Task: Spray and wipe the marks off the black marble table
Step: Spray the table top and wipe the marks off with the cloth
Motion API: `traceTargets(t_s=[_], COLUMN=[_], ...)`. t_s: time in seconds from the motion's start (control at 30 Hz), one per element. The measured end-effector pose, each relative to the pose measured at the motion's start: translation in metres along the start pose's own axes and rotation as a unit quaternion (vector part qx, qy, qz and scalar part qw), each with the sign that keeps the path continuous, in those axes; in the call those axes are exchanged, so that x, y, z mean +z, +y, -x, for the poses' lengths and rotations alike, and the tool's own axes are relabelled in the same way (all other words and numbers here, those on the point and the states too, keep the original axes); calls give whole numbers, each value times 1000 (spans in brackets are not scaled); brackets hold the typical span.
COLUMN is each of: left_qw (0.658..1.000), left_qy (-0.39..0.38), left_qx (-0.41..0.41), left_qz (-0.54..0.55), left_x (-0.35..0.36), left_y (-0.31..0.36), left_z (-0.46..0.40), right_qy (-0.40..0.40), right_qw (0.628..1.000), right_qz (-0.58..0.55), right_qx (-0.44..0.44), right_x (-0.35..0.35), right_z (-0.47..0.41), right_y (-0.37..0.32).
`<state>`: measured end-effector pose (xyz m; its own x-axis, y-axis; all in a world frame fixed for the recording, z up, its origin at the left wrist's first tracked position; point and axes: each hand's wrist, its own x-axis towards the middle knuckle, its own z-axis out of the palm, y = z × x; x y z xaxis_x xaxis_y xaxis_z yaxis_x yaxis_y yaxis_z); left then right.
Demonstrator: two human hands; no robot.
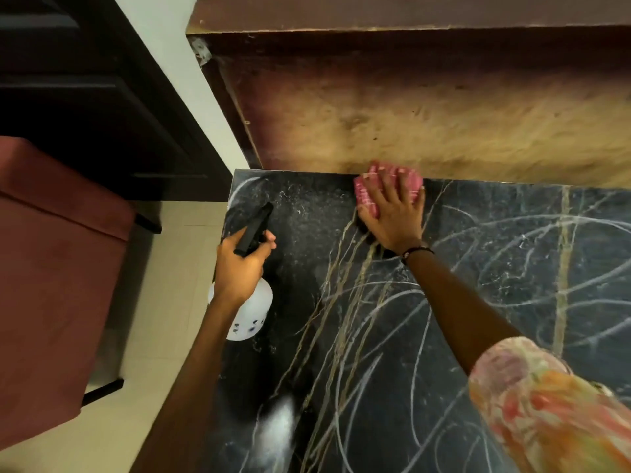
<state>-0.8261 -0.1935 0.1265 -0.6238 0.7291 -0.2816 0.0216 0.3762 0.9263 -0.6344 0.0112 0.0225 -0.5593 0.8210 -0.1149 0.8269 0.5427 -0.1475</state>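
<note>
Your black marble table top with thin gold veins (392, 353) fills the lower right of the view, and its left edge runs down beside the pale floor. White chalk-like scribbles (495, 268) loop all over it, most of them to the right and toward you. The far left corner looks speckled and has fewer lines.

Your right hand (392, 213) lies flat with its fingers spread, and it presses a folded pink cloth (406, 179) onto the table. The cloth sits at the far edge, right up against the worn brown and yellow wooden board (426, 124) that stands behind the table. That board blocks the way past the far edge. A dark thread band (416, 251) goes round your right wrist, and a flowery orange and pink sleeve (539, 397) covers your upper arm.

Your left hand (239, 268) grips the neck of a white plastic spray bottle with a black trigger head (252, 308). You hold it over the left edge of the table, and its black nozzle points toward the far left corner.

A white blurry patch (280, 428) shows near the bottom of the table; you cannot tell what it is.

Left of the table stands a dark red padded stool with black legs (58, 268) on the pale tiled floor (164, 302). Behind it is a dark wooden cabinet (102, 114), next to a strip of white wall (177, 73).
</note>
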Motion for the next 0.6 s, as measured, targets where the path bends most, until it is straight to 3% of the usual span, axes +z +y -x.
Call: traceTargets(t_s=[0.1, 0.17, 0.23, 0.33, 0.43, 0.5, 0.6], left_qw=[1000, 999, 998, 997, 998, 998, 998], left_qy=[-11, -15, -19, -23, -26, -23, -17], left_qx=[-10, -32, -39, -38, -28, -24, -22], left_qz=[10, 40, 55, 59, 52, 53, 50], left_x=[22, 34, 45, 58, 70, 77, 88], left_y=[5, 8, 9, 11, 13, 15, 19], left_z=[14, 23, 33, 46, 57, 63, 70], right_qy=[19, 22, 22, 23, 18, 17, 18], right_qw=[991, 985, 989, 999, 998, 999, 998], right_qz=[25, 40, 36, 15, -17, -6, 32], right_qx=[-128, -166, -138, -20, 57, 52, -60], right_x=[8, 8, 2, -12, -21, -18, -5], right_z=[44, 68, 77, 57, 22, 12, 29], right_y=[11, 42, 85, 132, 126, 103, 70])
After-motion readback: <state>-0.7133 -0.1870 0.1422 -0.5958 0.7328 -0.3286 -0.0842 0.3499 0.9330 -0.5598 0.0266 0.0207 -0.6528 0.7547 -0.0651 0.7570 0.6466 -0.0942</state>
